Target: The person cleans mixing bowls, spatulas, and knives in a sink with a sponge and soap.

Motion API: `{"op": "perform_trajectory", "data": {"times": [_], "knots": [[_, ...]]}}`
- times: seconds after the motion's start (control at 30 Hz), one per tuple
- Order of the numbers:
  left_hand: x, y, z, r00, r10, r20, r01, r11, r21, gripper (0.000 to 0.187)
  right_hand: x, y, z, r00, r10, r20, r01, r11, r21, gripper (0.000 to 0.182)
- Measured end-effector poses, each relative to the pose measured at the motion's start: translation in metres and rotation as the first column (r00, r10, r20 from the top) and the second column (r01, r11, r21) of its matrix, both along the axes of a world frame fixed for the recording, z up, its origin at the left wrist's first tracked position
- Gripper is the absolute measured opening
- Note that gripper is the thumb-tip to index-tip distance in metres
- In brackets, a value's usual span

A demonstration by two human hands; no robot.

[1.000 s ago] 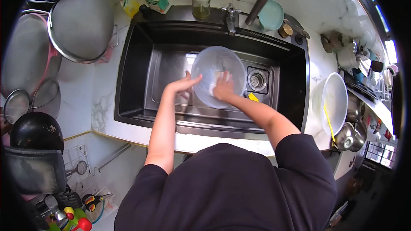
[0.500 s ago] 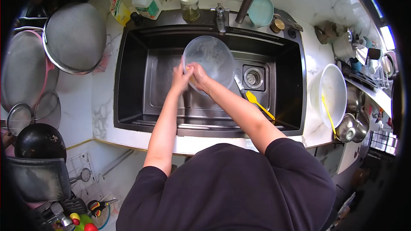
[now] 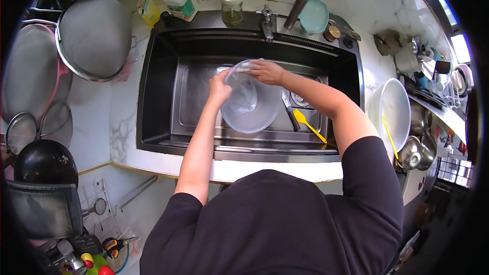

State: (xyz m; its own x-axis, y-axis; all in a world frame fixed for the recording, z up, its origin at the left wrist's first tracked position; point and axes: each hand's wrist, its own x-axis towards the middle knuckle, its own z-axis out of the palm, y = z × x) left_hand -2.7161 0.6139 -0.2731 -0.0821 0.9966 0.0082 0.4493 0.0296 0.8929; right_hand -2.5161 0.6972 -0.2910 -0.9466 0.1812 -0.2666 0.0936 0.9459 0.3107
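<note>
A translucent plastic bowl (image 3: 252,114) is tilted inside the dark sink (image 3: 198,107), with wet, whitish marks on its inner wall. My left hand (image 3: 219,89) is closed around the bowl's left rim. At the far rim, my right hand (image 3: 266,72) has its fingers bent over the edge and pressed against the plastic. Whether a sponge or cloth lies under those fingers is hidden. Right of the bowl lie a black-handled knife (image 3: 293,117) and a yellow silicone brush or spatula (image 3: 309,125), close together.
A faucet (image 3: 267,23) stands behind the sink, beside a glass pump bottle (image 3: 232,5) and a green-topped soap bottle (image 3: 180,0). On the right counter is a white basin (image 3: 389,107) with a yellow-handled tool (image 3: 389,135). Mesh strainers (image 3: 94,35) hang at left.
My right hand has moved from the left rim to the far rim. The bowl has turned and shifted slightly nearer to me. A yellowish bit between my hands is out of sight now.
</note>
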Motion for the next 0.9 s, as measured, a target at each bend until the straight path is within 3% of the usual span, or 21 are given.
{"op": "perform_trajectory", "data": {"times": [0.1, 0.13, 0.17, 0.23, 0.27, 0.33, 0.37, 0.43, 0.47, 0.53, 0.57, 0.6, 0.67, 0.7, 0.73, 0.77, 0.83, 0.9], "knots": [[-0.002, -0.002, -0.004, 1.000, 0.025, 0.006, -0.025, 1.000, -0.007, 0.044, 0.007, -0.014, -0.049, 0.980, -0.137, -0.143, 0.149, 0.986, 0.075, 0.045], [-0.004, -0.002, -0.007, 0.999, 0.035, 0.003, -0.035, 0.999, 0.001, 0.044, 0.005, -0.037, -0.061, 0.901, -0.396, -0.179, 0.377, 0.917, -0.130, 0.048], [-0.003, -0.002, -0.012, 0.995, 0.089, 0.048, -0.089, 0.996, 0.005, 0.043, 0.002, -0.071, -0.070, 0.763, -0.627, -0.158, 0.555, 0.761, -0.336, 0.051], [-0.004, -0.001, -0.018, 0.987, 0.141, 0.082, -0.143, 0.990, 0.017, 0.043, -0.041, -0.128, -0.061, 0.520, -0.847, 0.111, 0.759, 0.398, -0.516, 0.055], [-0.006, -0.002, -0.019, 0.986, 0.148, 0.078, -0.149, 0.989, 0.010, 0.043, -0.061, -0.130, -0.074, 0.526, -0.843, 0.116, 0.755, 0.399, -0.521, 0.055], [-0.005, -0.003, -0.020, 0.977, 0.142, 0.156, -0.140, 0.990, -0.026, 0.044, -0.087, -0.136, -0.112, 0.578, -0.767, -0.278, 0.352, 0.542, -0.763, 0.053], [-0.005, -0.005, -0.023, 0.978, 0.142, 0.154, -0.140, 0.990, -0.029, 0.044, -0.086, -0.126, -0.096, 0.578, -0.768, -0.277, 0.350, 0.540, -0.765, 0.053], [-0.011, -0.003, -0.026, 0.979, 0.184, 0.088, -0.182, 0.983, -0.032, 0.044, -0.082, -0.084, -0.064, 0.625, -0.723, -0.294, 0.584, 0.683, -0.439, 0.048], [-0.013, -0.003, -0.024, 0.980, 0.184, 0.082, -0.182, 0.983, -0.029, 0.044, -0.067, -0.071, -0.069, 0.623, -0.722, -0.299, 0.581, 0.684, -0.441, 0.048], [-0.012, -0.008, -0.019, 0.964, 0.248, 0.093, -0.248, 0.969, -0.015, 0.043, -0.027, -0.060, -0.094, 0.733, -0.618, -0.284, 0.526, 0.780, -0.339, 0.047], [-0.008, -0.012, -0.015, 0.964, 0.248, 0.096, -0.247, 0.969, -0.024, 0.043, -0.027, -0.076, -0.092, 0.692, -0.676, -0.252, 0.614, 0.735, -0.287, 0.046], [-0.002, -0.010, -0.009, 0.959, 0.268, 0.095, -0.270, 0.963, 0.012, 0.042, -0.025, -0.095, -0.089, 0.649, -0.725, -0.230, 0.692, 0.688, -0.219, 0.044], [0.004, -0.005, -0.005, 0.951, 0.292, 0.105, -0.298, 0.953, 0.052, 0.041, -0.057, -0.135, -0.055, 0.512, -0.842, 0.171, 0.820, 0.419, -0.389, 0.041], [0.002, -0.005, -0.006, 0.958, 0.267, 0.103, -0.275, 0.958, 0.077, 0.040, -0.076, -0.139, -0.061, 0.388, -0.886, 0.252, 0.699, 0.105, -0.707, 0.040], [0.001, -0.006, -0.007, 0.966, 0.240, 0.097, -0.249, 0.963, 0.100, 0.039, -0.087, -0.143, -0.059, 0.292, -0.880, 0.375, 0.425, -0.232, -0.875, 0.039], [0.001, -0.007, -0.008, 0.966, 0.240, 0.095, -0.249, 0.963, 0.098, 0.039, -0.086, -0.143, -0.056, 0.293, -0.879, 0.376, 0.424, -0.233, -0.875, 0.039], [-0.004, -0.009, -0.007, 0.955, 0.294, 0.033, -0.295, 0.955, 0.040, 0.043, -0.086, -0.139, -0.046, 0.332, -0.793, 0.510, 0.069, -0.519, -0.852, 0.039], [-0.009, -0.007, -0.004, 0.955, 0.289, 0.072, -0.291, 0.956, 0.028, 0.042, -0.056, -0.129, -0.053, 0.530, -0.691, 0.491, 0.479, -0.234, -0.846, 0.034]]}}
